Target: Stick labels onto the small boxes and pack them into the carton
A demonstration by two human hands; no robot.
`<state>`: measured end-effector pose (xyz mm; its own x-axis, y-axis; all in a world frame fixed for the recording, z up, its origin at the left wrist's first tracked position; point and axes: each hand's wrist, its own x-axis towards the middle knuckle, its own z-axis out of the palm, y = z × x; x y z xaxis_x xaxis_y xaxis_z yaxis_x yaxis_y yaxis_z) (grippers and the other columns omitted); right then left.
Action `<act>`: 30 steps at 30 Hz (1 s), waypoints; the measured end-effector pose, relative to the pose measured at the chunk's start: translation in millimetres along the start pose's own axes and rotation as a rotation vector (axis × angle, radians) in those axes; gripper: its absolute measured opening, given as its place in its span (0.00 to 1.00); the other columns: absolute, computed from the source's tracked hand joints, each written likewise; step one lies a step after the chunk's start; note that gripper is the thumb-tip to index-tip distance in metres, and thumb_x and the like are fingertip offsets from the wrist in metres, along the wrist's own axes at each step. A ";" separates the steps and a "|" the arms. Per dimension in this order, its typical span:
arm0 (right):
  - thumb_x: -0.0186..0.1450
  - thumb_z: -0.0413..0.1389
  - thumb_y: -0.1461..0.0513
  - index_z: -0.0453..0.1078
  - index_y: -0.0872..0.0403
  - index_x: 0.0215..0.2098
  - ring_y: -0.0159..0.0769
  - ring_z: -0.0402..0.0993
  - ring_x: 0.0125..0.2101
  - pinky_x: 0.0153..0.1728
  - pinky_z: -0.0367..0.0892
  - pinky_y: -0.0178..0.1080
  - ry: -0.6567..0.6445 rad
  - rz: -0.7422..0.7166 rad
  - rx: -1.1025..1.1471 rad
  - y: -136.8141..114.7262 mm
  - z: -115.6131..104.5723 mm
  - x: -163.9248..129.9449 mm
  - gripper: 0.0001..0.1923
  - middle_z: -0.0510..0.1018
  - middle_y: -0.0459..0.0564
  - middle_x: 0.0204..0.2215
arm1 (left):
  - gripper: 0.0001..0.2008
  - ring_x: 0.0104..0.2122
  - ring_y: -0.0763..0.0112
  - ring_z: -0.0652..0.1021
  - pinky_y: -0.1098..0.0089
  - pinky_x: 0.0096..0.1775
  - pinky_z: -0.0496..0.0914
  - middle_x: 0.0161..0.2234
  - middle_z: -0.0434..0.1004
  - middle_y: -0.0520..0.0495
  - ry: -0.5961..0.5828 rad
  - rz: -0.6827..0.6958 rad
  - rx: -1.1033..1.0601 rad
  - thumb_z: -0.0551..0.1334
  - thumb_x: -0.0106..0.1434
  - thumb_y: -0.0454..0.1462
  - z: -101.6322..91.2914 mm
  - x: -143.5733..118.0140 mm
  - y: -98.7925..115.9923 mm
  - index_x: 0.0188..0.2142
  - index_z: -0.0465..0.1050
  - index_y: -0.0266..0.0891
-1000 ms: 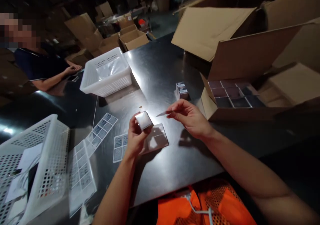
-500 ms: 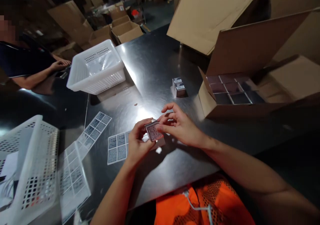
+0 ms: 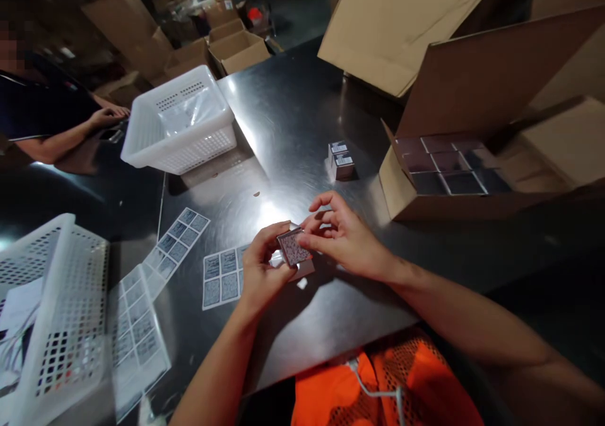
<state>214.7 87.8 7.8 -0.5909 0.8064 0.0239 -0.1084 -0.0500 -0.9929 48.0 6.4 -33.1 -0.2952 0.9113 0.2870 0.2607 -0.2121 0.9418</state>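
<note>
Across the whole scene, a dark, glossy metal tabletop (image 3: 302, 117), catching a bright glare near its middle. At far right, a big open cardboard carton (image 3: 472, 86) with its flap raised, and in front of it a lower open box (image 3: 401, 193) packed with a grid of dark small boxes. At far left, a white perforated basket (image 3: 182, 126) with clear plastic inside; at near left, a second white basket (image 3: 57, 312) tipped toward the viewer. Beyond the far basket, another person's forearm and hand (image 3: 106, 117) resting at the table edge. Between the near basket and the middle, label sheets (image 3: 222, 278) lying flat, printed with rows of stickers. Right of the glare, two little labelled boxes (image 3: 341, 160) standing together, well apart from the hands. Just above the near middle of the tabletop, a small box (image 3: 293, 248) with a printed label facing up, grasped from the left by the left hand (image 3: 259, 271), fingers curled around its edge. Right hand (image 3: 347, 240) touching its right side, fingertips pressed on the label.
</note>
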 end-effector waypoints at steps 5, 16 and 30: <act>0.58 0.66 0.60 0.59 0.48 0.43 0.32 0.77 0.32 0.35 0.74 0.37 0.002 -0.003 -0.004 0.8 0.2 0.4 0.22 0.76 0.40 0.29 | 0.23 0.47 0.59 0.81 0.61 0.47 0.77 0.47 0.80 0.44 0.000 -0.018 0.013 0.73 0.48 0.34 0.0 0.2 1.3 0.46 0.76 0.44; 0.47 0.73 0.58 0.62 0.50 0.47 0.35 0.78 0.33 0.31 0.76 0.36 0.153 -0.010 -0.259 6.8 -6.7 6.2 0.35 0.74 0.42 0.33 | 0.24 0.47 0.57 0.80 0.59 0.47 0.77 0.47 0.80 0.43 -0.048 -0.027 0.011 0.74 0.48 0.39 2.8 -1.9 -0.7 0.46 0.76 0.44; 0.57 0.63 0.67 0.75 0.50 0.51 0.41 0.76 0.44 0.45 0.76 0.43 0.721 -0.474 -0.966 -92.1 -151.1 -95.6 0.23 0.76 0.51 0.47 | 0.36 0.52 0.40 0.73 0.42 0.54 0.67 0.56 0.72 0.36 -0.246 0.110 0.976 0.59 0.57 0.57 -55.0 28.7 -22.9 0.60 0.68 0.42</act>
<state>402.0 104.3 79.3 -0.0598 0.7771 0.6265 0.6086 0.5259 -0.5942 -17.0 18.0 -36.8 -0.0556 0.9748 0.2161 0.9451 -0.0184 0.3262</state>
